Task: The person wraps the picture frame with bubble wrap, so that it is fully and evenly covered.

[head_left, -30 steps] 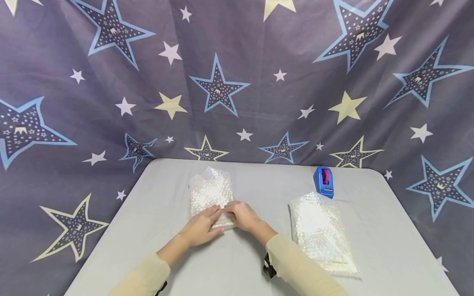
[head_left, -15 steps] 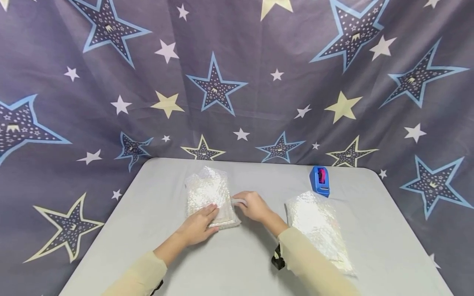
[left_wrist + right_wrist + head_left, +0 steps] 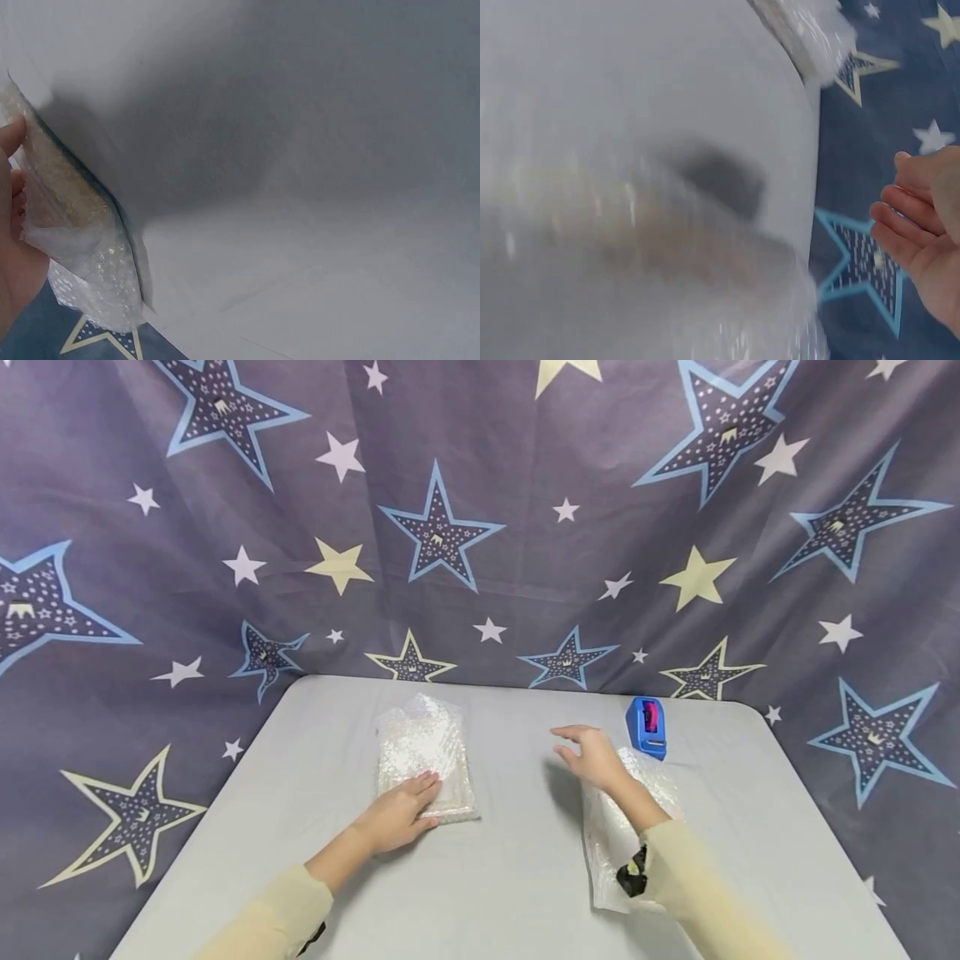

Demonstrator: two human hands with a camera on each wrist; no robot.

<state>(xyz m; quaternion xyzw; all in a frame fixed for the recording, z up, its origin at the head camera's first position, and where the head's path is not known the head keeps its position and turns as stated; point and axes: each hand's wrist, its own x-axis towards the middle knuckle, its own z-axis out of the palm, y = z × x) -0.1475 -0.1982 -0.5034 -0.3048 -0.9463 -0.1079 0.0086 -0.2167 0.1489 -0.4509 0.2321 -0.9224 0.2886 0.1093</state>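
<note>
A bubble-wrapped package [image 3: 423, 739] lies flat on the left part of the table, shiny and clear. Across its lower left area my left hand [image 3: 401, 814] rests with fingers laid out straight; the left wrist view shows that same bubble wrap [image 3: 97, 247] beside the thumb. My right hand [image 3: 592, 756] is raised above the table, fingers loosely bent and nothing between them. Just to its right stands a blue tape dispenser [image 3: 647, 727] with a pink-red roll. Under the right forearm lies a second bubble-wrapped package [image 3: 606, 852], partly hidden by the arm and sleeve.
The table [image 3: 517, 877] has a pale grey cover. Behind and around it hangs a dark curtain [image 3: 525, 585] printed with stars. The dispenser stands near the back right, at the far end of the second package.
My right hand has left the first package's right edge and moved right, over the second package toward the dispenser. The left hand stays on the first package.
</note>
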